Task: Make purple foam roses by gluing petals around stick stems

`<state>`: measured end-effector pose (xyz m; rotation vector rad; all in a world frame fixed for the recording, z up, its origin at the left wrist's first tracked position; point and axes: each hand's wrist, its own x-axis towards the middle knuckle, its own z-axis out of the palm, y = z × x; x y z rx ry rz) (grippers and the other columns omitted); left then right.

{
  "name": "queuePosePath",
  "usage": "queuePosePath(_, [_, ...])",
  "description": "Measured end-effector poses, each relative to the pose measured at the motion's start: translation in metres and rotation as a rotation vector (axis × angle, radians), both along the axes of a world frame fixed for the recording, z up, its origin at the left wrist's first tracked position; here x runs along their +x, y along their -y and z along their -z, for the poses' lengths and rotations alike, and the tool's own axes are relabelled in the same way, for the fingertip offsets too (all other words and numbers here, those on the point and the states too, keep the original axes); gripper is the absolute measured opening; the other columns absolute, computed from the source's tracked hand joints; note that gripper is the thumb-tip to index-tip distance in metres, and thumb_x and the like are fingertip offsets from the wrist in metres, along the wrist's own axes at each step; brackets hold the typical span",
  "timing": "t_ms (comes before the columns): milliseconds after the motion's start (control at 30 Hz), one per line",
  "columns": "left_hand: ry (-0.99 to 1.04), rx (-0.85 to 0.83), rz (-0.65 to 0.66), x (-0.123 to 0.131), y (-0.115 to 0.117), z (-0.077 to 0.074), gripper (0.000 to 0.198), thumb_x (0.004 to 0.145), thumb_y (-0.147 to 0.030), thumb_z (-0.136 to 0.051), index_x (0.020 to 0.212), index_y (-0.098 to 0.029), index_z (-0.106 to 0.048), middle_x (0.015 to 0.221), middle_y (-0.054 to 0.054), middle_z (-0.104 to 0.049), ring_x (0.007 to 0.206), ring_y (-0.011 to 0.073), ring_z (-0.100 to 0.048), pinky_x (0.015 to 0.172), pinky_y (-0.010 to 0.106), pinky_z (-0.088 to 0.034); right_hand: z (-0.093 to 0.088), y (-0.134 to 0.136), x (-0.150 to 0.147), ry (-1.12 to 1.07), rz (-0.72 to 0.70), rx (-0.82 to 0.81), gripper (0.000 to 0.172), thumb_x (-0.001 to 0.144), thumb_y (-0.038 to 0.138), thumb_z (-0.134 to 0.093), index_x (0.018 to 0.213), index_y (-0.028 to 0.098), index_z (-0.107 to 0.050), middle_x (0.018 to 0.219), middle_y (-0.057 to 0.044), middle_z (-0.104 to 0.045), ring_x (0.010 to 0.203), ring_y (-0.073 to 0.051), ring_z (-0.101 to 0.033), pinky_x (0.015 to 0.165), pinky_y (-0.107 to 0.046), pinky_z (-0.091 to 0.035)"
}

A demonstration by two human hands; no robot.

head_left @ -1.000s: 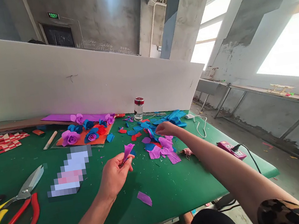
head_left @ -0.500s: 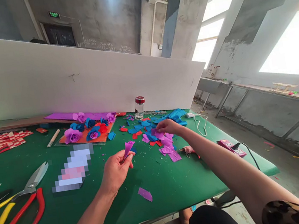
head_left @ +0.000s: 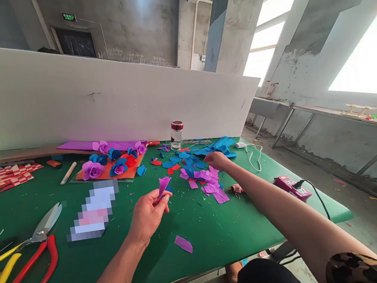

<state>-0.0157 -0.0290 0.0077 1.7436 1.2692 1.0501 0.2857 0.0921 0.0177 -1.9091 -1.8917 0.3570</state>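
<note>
My left hand [head_left: 150,213] is closed around the base of a small rolled purple paper flower [head_left: 163,185], held upright above the green table. A bit of dark blue paper shows beside its base. My right hand [head_left: 217,160] reaches over the heap of cut paper, fingers curled down and together; whatever is between the fingertips is hidden. Under and beside it lie purple paper pieces [head_left: 210,188] and blue paper pieces [head_left: 192,163], with a few red paper pieces [head_left: 174,168] among them. One loose purple piece [head_left: 183,244] lies nearer to me.
Finished paper flowers [head_left: 92,169] rest on orange sheets at the back left. Large scissors [head_left: 39,235] lie at the left. A glass jar [head_left: 176,136] stands by the white board [head_left: 106,92]. A pink power strip [head_left: 291,187] with a black cable sits near the right edge.
My right hand has moved slightly right and away from a purple piece over the heap, its fingers now more tucked under. My left hand keeps the purple flower in nearly the same place.
</note>
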Motion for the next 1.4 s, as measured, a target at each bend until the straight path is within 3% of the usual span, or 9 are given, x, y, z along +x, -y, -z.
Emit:
queuePosePath(167, [0.005,0.004,0.003,0.001,-0.002,0.003,0.031,0.078,-0.045,-0.054,0.062,-0.019,-0.06,0.061,0.0,-0.064,0.054,0.0133,-0.053,0.053,0.024,-0.036,0.008,-0.005,-0.03,0.123,-0.074,0.013,0.013,0.079,0.023,-0.063,0.085,0.02,-0.075,0.084,-0.002,-0.073,0.082,-0.017,-0.064,0.069,-0.022,-0.044])
queuePosePath(333, [-0.003,0.012,0.001,0.0,-0.002,0.004,0.031,0.079,-0.045,-0.053,0.063,-0.019,-0.059,0.061,-0.001,-0.063,0.054,0.013,-0.053,0.055,0.024,-0.037,0.025,-0.004,-0.048,0.174,-0.073,-0.033,0.009,0.07,0.017,-0.07,0.079,0.017,-0.074,0.087,-0.006,-0.073,0.084,-0.02,-0.064,0.065,-0.023,-0.043])
queuePosePath(500, [-0.006,0.019,0.001,-0.001,-0.001,0.004,0.029,0.08,-0.045,-0.052,0.077,-0.02,-0.066,0.053,-0.003,-0.055,0.053,0.0139,-0.052,0.054,0.024,-0.037,0.024,-0.006,-0.039,0.11,-0.094,-0.006,0.014,0.069,0.008,-0.065,0.075,0.017,-0.073,0.083,-0.004,-0.073,0.08,-0.017,-0.064,0.066,-0.021,-0.044])
queuePosePath(733, [0.001,0.028,0.004,0.0,0.0,0.002,0.03,0.08,-0.044,-0.053,0.068,-0.019,-0.063,0.054,-0.003,-0.056,0.051,0.0129,-0.05,0.052,0.024,-0.037,0.009,-0.013,-0.016,-0.103,-0.114,0.006,0.01,0.074,0.011,-0.061,0.08,0.013,-0.069,0.069,-0.002,-0.071,0.06,-0.012,-0.064,0.057,-0.019,-0.049])
queuePosePath(867, [-0.007,0.037,0.009,0.001,0.0,0.002,0.031,0.08,-0.044,-0.052,0.066,-0.019,-0.062,0.054,-0.002,-0.057,0.052,0.013,-0.051,0.053,0.023,-0.038,0.008,-0.011,-0.009,-0.168,-0.138,0.0,0.01,0.08,0.012,-0.058,0.086,0.013,-0.066,0.076,-0.004,-0.072,0.062,-0.011,-0.065,0.058,-0.018,-0.051])
queuePosePath(1033, [-0.013,0.041,0.003,0.0,-0.001,0.003,0.03,0.08,-0.044,-0.053,0.067,-0.019,-0.063,0.053,-0.003,-0.057,0.05,0.0125,-0.05,0.051,0.023,-0.037,0.009,-0.009,-0.007,-0.083,-0.135,-0.027,0.01,0.079,0.011,-0.058,0.083,0.014,-0.066,0.074,-0.003,-0.071,0.063,-0.012,-0.064,0.057,-0.018,-0.049])
queuePosePath(1133, [-0.01,0.045,0.006,0.0,-0.001,0.003,0.029,0.08,-0.044,-0.053,0.068,-0.019,-0.064,0.053,-0.003,-0.057,0.049,0.0124,-0.049,0.051,0.023,-0.037,0.014,-0.008,-0.014,0.025,-0.154,-0.042,0.003,0.071,0.015,-0.069,0.073,0.017,-0.068,0.071,-0.001,-0.07,0.07,-0.014,-0.064,0.061,-0.019,-0.046])
queuePosePath(1233, [-0.018,0.042,0.002,0.0,0.0,0.003,0.031,0.08,-0.043,-0.053,0.063,-0.019,-0.062,0.056,-0.002,-0.059,0.049,0.0119,-0.049,0.052,0.024,-0.037,0.02,-0.007,-0.021,0.116,-0.161,-0.054,0.008,0.062,0.017,-0.076,0.064,0.017,-0.069,0.07,-0.002,-0.07,0.074,-0.017,-0.063,0.063,-0.02,-0.044])
queuePosePath(1400, [-0.014,0.04,0.0,0.0,0.001,0.001,0.028,0.08,-0.043,-0.053,0.072,-0.02,-0.065,0.053,-0.003,-0.057,0.051,0.0133,-0.051,0.053,0.024,-0.038,0.017,-0.008,-0.017,0.171,-0.118,-0.06,0.005,0.07,0.017,-0.068,0.072,0.016,-0.073,0.076,-0.003,-0.073,0.074,-0.016,-0.065,0.06,-0.019,-0.044])
